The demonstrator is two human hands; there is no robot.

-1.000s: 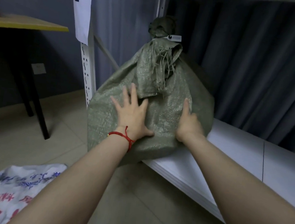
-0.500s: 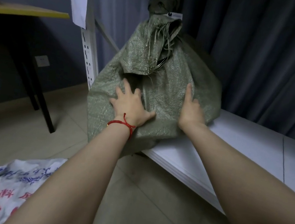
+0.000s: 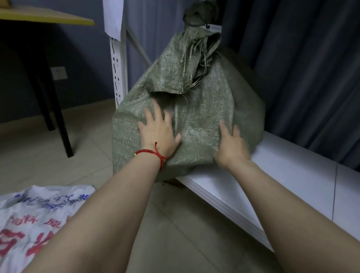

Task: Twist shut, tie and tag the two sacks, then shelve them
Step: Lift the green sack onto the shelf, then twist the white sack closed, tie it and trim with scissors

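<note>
Hardly anything has shifted: left hand (image 3: 157,133) and right hand (image 3: 232,146), flat and grasping nothing, keep pushing the tied green sack (image 3: 200,107) onto the shelf (image 3: 283,171). Below the left hand its corner overhangs, so shelving seems unfinished. The white sack (image 3: 5,223) lies on the floor behind that wrist.

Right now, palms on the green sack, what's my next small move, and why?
Probably push the green sack deeper onto the shelf: left hand and right hand lie flat on it, and its lower corner overhangs the front edge.
</note>
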